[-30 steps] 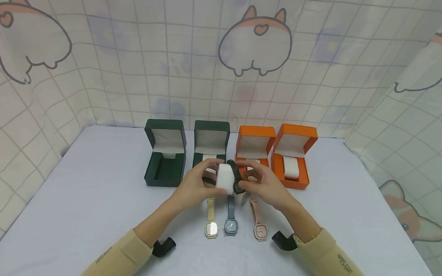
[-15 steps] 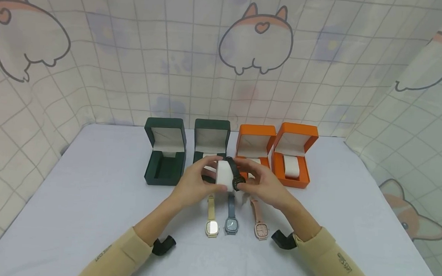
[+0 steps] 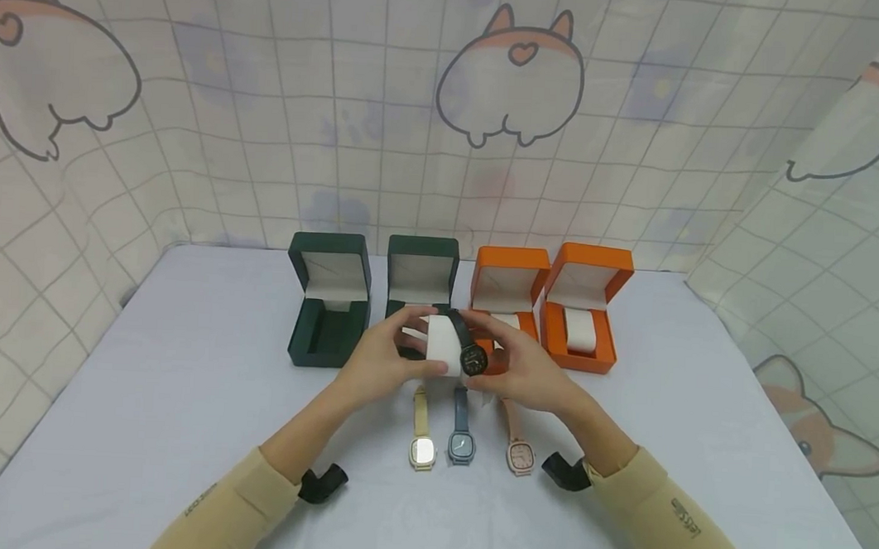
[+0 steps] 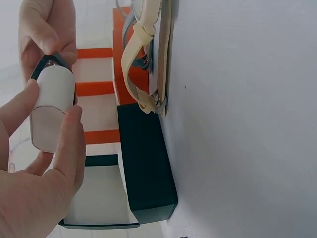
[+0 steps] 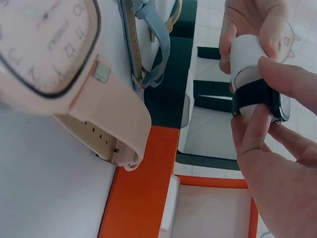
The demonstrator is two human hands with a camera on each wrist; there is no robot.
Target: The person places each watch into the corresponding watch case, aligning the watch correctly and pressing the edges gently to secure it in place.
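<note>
Above the table, my left hand (image 3: 379,358) pinches a white watch cushion (image 3: 443,345) between thumb and fingers. A black watch (image 3: 473,360) is on the cushion's right end, its round dark dial facing up toward me. My right hand (image 3: 527,370) holds that watch, thumb below the dial and fingers behind. In the right wrist view the black strap (image 5: 252,95) wraps around the cushion, with fingers touching it from underneath. Below the hands lie a yellow watch (image 3: 423,452), a blue watch (image 3: 461,447) and a pink watch (image 3: 520,456), side by side.
Behind the hands, two dark green boxes, left (image 3: 329,244) and right (image 3: 423,247), stand with raised lids. Beside them are two orange boxes, left (image 3: 515,258) and right (image 3: 595,258), also with raised lids. A white cushion (image 3: 580,332) sits in the far-right box.
The black watch has turned so its dial shows more fully. My right thumb has slid off the dial to below it. Both hands have shifted slightly, the cushion a little left.
</note>
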